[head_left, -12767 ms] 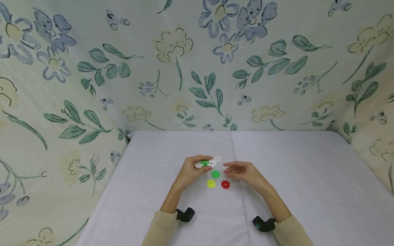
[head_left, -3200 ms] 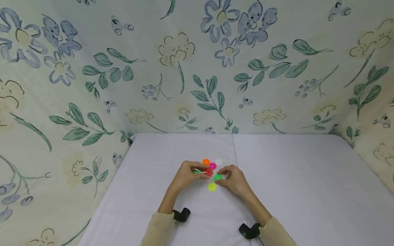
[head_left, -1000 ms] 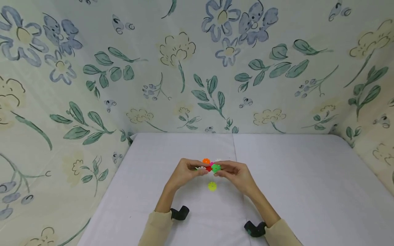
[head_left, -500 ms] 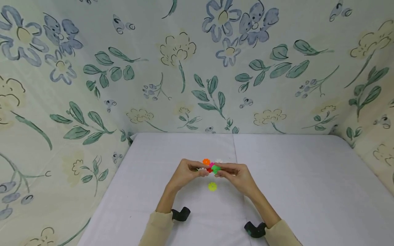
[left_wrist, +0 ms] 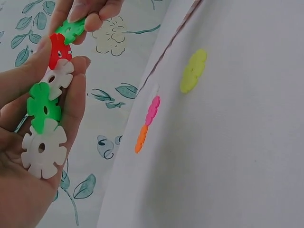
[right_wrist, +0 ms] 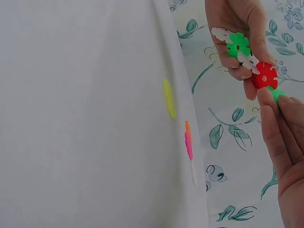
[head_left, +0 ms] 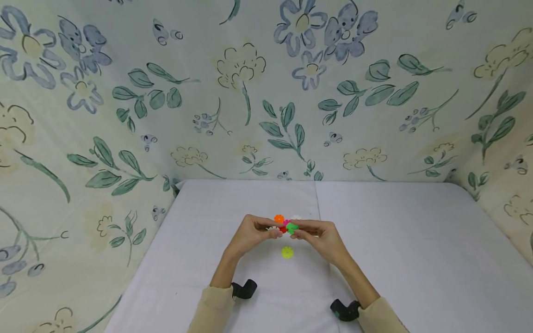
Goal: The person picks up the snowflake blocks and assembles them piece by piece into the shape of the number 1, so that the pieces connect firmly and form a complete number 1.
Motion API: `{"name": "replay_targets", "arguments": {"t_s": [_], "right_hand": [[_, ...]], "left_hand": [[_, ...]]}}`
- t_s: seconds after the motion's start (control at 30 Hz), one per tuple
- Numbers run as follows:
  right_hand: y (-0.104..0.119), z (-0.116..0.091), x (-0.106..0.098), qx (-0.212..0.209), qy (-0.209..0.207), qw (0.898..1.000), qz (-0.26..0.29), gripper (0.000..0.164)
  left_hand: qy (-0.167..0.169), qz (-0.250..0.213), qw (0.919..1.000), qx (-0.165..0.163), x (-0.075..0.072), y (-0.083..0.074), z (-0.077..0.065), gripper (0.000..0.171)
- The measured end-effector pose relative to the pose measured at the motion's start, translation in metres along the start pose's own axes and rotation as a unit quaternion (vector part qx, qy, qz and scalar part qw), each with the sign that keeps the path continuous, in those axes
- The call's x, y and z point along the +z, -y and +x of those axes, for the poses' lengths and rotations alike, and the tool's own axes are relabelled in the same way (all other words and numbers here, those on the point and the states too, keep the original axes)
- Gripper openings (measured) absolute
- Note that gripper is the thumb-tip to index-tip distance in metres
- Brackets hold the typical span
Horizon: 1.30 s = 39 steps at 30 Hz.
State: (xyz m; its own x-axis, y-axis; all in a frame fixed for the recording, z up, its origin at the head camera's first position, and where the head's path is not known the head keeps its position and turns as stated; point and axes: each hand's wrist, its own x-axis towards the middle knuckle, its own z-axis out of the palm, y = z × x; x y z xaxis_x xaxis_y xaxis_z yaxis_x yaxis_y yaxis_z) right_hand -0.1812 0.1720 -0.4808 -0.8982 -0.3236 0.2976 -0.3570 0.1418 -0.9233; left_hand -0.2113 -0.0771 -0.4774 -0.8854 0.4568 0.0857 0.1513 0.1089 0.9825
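Red, white and green, the disc chain (left_wrist: 62, 75) sits pinched in the left hand (head_left: 251, 233), I guess to brace it while the right hand (head_left: 319, 236) pinches a green disc (head_left: 292, 228) against its three-o'clock end; at six o'clock, a yellow disc (head_left: 287, 252) rests on the counter (head_left: 216, 203).

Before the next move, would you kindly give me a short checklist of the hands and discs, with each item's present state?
1. Left hand holding the chain of white, green, white and red discs: ok.
2. Right hand pinching the end green disc: ok.
3. End green disc fully slotted into the red disc: cannot tell; fingers partly hide the joint.
4. Yellow disc lying apart from the other loose discs: ok.
5. Orange disc, pink disc and loose white disc on the cloth: ok.
6. A hand free for another disc: not ok; both are occupied.
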Motion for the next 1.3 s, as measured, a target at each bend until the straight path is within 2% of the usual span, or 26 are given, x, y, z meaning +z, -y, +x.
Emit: {"name": "replay_targets", "arguments": {"t_s": [0.3, 0.53, 1.3], "right_hand": [[-0.0016, -0.0006, 0.0014, 0.001, 0.008, 1.0, 0.017, 0.033], [-0.0003, -0.0011, 0.0035, 0.01, -0.002, 1.0, 0.026, 0.033], [-0.0037, 0.001, -0.0018, -0.007, 0.021, 0.998, 0.06, 0.035]], "left_hand": [[-0.001, 0.009, 0.9999, 0.007, 0.002, 0.0012, 0.001, 0.019], [-0.002, 0.004, 0.9998, 0.02, 0.0048, 0.0018, 0.002, 0.018], [0.019, -0.019, 0.9996, 0.012, 0.0011, 0.0015, -0.0002, 0.023]]}}
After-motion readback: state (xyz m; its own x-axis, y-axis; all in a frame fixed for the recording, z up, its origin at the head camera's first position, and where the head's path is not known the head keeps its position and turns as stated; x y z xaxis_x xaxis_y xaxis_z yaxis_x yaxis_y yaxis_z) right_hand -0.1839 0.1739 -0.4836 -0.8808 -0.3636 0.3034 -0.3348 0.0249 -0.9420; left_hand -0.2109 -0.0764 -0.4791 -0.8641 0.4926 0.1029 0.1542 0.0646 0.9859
